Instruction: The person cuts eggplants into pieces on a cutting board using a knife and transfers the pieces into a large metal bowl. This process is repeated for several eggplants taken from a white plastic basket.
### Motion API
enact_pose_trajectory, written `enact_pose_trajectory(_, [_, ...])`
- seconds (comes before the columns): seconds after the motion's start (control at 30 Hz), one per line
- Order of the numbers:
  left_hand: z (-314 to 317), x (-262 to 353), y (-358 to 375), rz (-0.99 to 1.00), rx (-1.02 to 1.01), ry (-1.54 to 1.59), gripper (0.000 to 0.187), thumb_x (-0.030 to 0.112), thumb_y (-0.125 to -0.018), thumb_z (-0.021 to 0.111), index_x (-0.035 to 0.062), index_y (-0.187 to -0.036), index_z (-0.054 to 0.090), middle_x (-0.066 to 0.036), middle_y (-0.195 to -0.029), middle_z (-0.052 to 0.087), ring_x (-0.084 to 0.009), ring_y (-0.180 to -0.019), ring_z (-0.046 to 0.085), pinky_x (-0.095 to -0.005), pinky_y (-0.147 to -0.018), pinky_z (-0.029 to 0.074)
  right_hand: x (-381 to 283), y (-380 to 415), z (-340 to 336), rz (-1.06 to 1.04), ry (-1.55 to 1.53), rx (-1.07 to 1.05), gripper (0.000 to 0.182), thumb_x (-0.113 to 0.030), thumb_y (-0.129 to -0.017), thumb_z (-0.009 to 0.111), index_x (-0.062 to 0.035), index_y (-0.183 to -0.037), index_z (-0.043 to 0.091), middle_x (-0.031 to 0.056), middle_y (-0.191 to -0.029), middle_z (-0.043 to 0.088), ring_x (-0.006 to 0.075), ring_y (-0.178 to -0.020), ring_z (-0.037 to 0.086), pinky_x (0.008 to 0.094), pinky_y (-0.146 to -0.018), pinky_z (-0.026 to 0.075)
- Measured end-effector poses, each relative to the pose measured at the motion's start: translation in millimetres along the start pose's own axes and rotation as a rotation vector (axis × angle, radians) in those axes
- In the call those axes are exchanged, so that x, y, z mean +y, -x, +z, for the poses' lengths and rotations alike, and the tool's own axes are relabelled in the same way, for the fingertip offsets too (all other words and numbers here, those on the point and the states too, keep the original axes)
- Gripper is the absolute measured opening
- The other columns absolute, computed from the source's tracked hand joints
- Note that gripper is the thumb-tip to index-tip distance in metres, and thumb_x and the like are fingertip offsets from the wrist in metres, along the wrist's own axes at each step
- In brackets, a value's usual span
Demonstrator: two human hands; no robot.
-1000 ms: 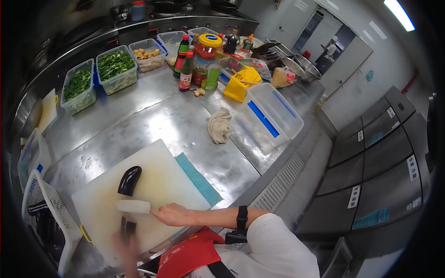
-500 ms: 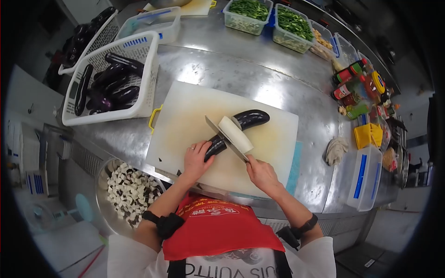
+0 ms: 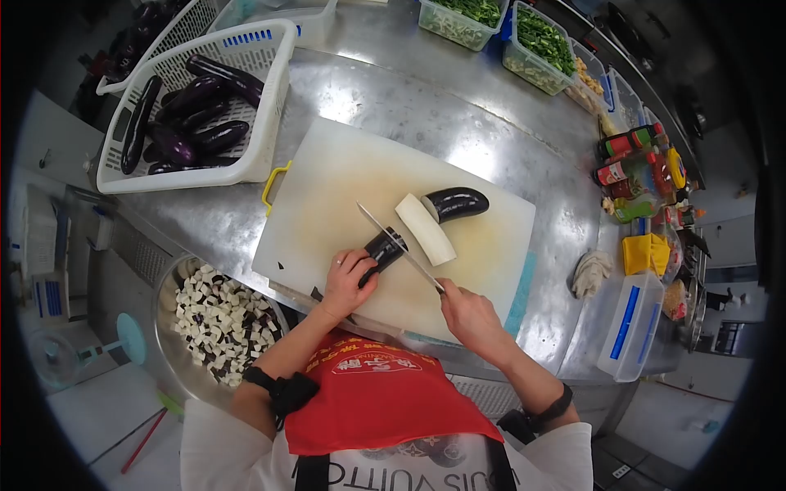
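Note:
On the white cutting board [image 3: 336, 180] lies a dark purple eggplant, split lengthways. My left hand [image 3: 350, 278] presses down on the near eggplant piece [image 3: 383, 248]. My right hand [image 3: 468, 315] grips the handle of a knife [image 3: 399, 248], whose blade runs diagonally along that piece. A cut slab [image 3: 425, 229] lies pale side up just beyond the blade, and the far eggplant end [image 3: 457, 201] rests behind it.
A white basket [image 3: 254, 98] of whole eggplants stands left of the board. A metal bowl of diced eggplant [image 3: 217, 323] sits below the counter edge. Tubs of chopped greens [image 3: 536, 45], sauce bottles [image 3: 634, 168], a yellow holder, a rag [image 3: 591, 272] and a clear lidded box [image 3: 629, 323] line the right.
The view swung from the room down onto the board. Over the last half second the pale slab has dropped off the blade onto the board, and the knife has moved nearer my left hand.

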State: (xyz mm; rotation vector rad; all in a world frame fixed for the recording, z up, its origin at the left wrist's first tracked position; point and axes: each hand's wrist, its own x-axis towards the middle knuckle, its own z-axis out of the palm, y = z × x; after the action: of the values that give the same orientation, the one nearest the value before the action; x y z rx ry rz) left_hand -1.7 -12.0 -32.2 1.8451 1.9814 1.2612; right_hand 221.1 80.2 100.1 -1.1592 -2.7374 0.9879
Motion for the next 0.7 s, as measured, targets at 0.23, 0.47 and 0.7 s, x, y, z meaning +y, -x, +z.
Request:
enact_pose_trajectory(0.23, [-1,2,2,0.003,0.01,0.006,0.028,0.007,-0.068,0.072,0.0064,-0.094,0.062,-0.01,-0.103,0.059,-0.0314,-0.096,0.054,-0.0412,-0.085,0.046,13,-29,35,-0.059,-0.01,0.051,0.022,-0.011,-0.093,0.049,-0.0028,-0.113,0.051,0.023,-0.079,0.064,0.0415,-0.066,0.063,0.0495,-0.06,0.051])
enact_pose_trajectory(0.47, [0,0,0,-0.007,0.028,0.009,0.028,0.007,-0.068,0.072,0.0061,-0.094,0.06,-0.011,-0.102,0.058,-0.0318,-0.096,0.054,-0.041,-0.085,0.045,-1,-14,20,-0.043,-0.01,-0.026,0.022,-0.012,-0.093,0.049,-0.0039,-0.113,0.05,0.0226,-0.078,0.063,0.0428,-0.067,0.062,0.0512,-0.06,0.05])
enact_pose_trajectory(0.7, [-14,4,6,0.016,-0.008,-0.036,0.032,0.009,-0.068,0.072,0.0066,-0.099,0.061,-0.012,-0.106,0.057,-0.0333,-0.098,0.054,-0.0416,-0.086,0.045,5,-28,36,-0.058,-0.01,0.04,0.022,-0.011,-0.093,0.048,-0.0043,-0.114,0.05,0.0227,-0.077,0.063,0.0426,-0.067,0.062,0.051,-0.06,0.05])
